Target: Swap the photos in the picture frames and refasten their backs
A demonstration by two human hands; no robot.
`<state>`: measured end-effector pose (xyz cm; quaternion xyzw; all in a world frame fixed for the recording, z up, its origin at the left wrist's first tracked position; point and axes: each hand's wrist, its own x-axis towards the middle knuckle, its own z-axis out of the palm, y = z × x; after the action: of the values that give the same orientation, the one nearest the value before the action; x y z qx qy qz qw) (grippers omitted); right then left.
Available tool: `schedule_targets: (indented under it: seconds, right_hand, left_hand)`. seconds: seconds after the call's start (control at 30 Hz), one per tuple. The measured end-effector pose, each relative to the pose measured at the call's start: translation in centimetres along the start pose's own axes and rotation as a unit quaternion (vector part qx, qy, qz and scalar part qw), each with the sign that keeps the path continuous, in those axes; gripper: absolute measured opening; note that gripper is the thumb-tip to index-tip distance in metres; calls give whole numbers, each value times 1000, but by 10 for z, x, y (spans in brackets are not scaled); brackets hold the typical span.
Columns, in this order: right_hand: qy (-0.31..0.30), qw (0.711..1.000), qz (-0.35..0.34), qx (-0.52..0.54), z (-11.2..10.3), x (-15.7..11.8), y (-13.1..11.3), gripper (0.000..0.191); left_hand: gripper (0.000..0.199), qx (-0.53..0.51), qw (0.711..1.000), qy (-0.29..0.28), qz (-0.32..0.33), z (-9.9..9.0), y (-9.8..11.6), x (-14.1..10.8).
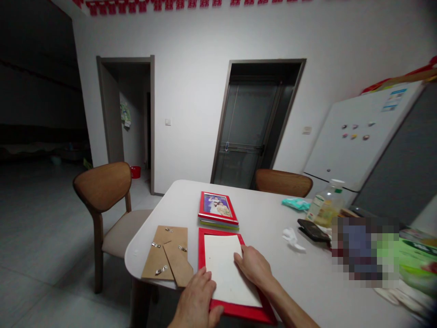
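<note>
A red picture frame [202, 248] lies at the near edge of the table, a plain white sheet [223, 269] filling its opening. My left hand [197, 296] grips the frame's lower left corner, fingers along the side and thumb at the near edge. On the opposite side, my right hand [255, 268] is closed around the right edge, its thumb over the sheet. Left of the frame rests a brown backboard [155, 257] with metal clips and a stand leg. Just beyond is a stack topped by a red-framed photo [218, 207].
On the table's right are a crumpled tissue [292, 239], a black phone-like object [313, 230], a teal packet [295, 203] and a plastic bottle [326, 205]. Wooden chairs stand left [102, 187] and behind [284, 182]. A white fridge [358, 136] is at the right.
</note>
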<state>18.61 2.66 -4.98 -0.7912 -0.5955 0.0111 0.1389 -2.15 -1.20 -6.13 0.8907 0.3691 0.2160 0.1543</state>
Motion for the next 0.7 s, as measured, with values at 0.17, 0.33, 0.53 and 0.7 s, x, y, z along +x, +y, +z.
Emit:
schedule_targets:
  seconds: [0.17,0.33,0.53,0.7]
  right_hand:
    - [14,999,-15,-34,3,-1,1,31]
    - [27,999,-34,26,4,-8,-4,34]
    - [29,986,-126,105,0,-16,-40,35]
    - [-22,978,-171,120,-2,-21,-44,30]
  left_hand:
    - [50,-6,997,-52,62,-2,4,-1]
    - [55,13,995,-95,42,3,7,4]
    - [62,50,996,-54,41,14,4,5]
    - [64,71,997,1,26,1,-21,-21]
